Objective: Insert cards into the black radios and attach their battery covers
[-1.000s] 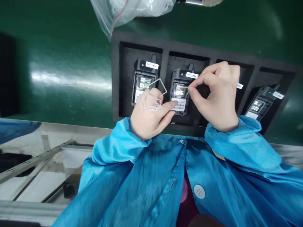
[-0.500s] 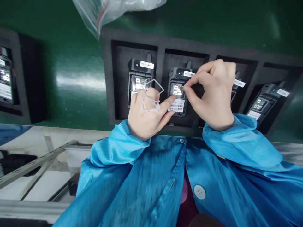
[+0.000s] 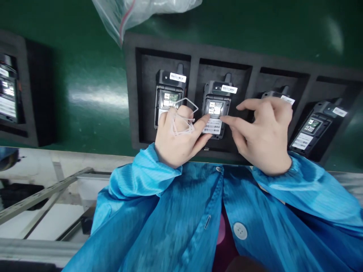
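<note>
A black walkie-talkie (image 3: 217, 109) with a stub antenna lies back-up in a compartment of the foam tray (image 3: 193, 71). Its battery bay is uncovered, showing metal card slots and a white barcode label. My left hand (image 3: 177, 138) rests its index fingertip on the bay's left edge, its thumb near the label. Thin white strips (image 3: 184, 132) loop over that hand's curled fingers; how they are gripped is partly hidden. With fingers spread, my right hand (image 3: 263, 132) touches the bay's lower right edge by its index fingertip, and nothing shows in its grasp.
Similar walkie-talkies lie in the other compartments, one at left (image 3: 170, 90) partly under my left hand, one at far right (image 3: 312, 126). Another foam tray (image 3: 31, 90) stands at the left. A clear plastic bag (image 3: 147, 11) lies behind on the green table (image 3: 93, 83).
My right hand has opened from a pinch at the bay's right side and moved right and down, its index fingertip now at the bay's lower edge. My left hand stays at the bay.
</note>
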